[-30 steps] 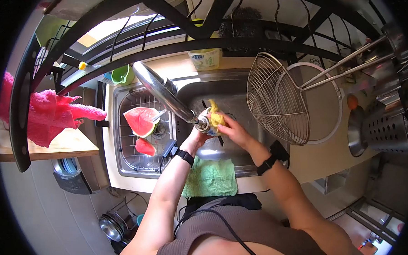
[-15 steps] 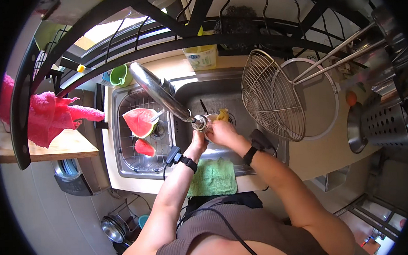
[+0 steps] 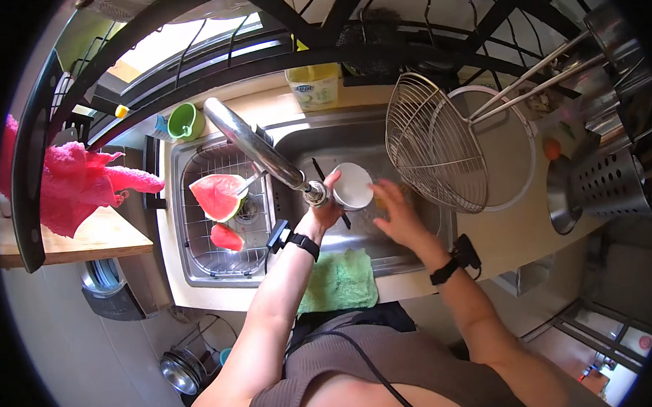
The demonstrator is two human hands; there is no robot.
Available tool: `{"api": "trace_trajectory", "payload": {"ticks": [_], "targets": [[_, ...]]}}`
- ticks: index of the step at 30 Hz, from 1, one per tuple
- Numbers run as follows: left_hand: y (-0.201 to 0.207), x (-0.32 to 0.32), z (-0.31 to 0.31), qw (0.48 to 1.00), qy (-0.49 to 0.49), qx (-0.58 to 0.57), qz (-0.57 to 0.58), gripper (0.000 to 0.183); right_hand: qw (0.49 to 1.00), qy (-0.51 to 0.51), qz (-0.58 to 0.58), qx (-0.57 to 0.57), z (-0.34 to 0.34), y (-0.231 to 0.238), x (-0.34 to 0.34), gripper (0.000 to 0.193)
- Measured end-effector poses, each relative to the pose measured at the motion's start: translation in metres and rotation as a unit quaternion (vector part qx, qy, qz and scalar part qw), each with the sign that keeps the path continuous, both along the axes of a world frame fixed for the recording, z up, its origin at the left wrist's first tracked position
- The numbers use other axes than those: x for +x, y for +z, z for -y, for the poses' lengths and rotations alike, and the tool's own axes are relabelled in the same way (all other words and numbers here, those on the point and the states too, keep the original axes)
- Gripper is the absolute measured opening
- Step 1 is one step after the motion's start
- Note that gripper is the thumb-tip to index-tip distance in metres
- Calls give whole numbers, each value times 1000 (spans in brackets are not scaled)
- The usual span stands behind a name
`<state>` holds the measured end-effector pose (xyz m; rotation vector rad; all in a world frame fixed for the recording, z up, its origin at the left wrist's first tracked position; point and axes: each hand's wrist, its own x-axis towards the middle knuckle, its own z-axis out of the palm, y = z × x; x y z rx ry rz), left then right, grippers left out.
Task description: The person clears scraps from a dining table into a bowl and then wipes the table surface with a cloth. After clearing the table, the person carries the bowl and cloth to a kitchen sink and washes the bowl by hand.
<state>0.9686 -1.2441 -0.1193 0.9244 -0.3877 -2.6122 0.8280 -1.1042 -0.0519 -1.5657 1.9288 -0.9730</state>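
Observation:
My left hand (image 3: 328,207) holds a white cup (image 3: 354,186) by its left side, mouth up, over the right sink basin (image 3: 309,142). The thumb lies along the cup's wall; the other fingers are partly hidden. The faucet's spout end (image 3: 316,194) covers part of this hand. Just right of the cup is my right hand (image 3: 399,218), slightly blurred, with fingers apart and nothing visible in them. A thin dark stick-like thing (image 3: 318,165) slants behind the cup. I cannot make out the yellow cloth now.
Watermelon pieces (image 3: 216,197) rest on a wire rack in the left basin. A large wire strainer (image 3: 436,148) hangs at the right, over the basin's edge. A green cloth (image 3: 337,281) drapes the front edge. The curved faucet (image 3: 254,145) arches above.
My right hand has moved right, away from the cup, and its fingers have spread. The yellow cloth beside it no longer shows at the cup. The white cup's opening has come into view.

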Motion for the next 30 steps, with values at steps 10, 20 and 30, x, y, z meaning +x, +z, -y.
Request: {"api": "trace_trajectory", "payload": {"ticks": [10,20,30], "targets": [[-21,36,-2,997,23,39,56,48,983,-101,129,87,4,-54,-1,16],[-45,21,21,996,53,61,-23,42,653,-223,718,92,-26,-29,-24,14],[-36,52,11,989,-79,-76,104,36,882,77,443,142,-32,126,44,7]]}}
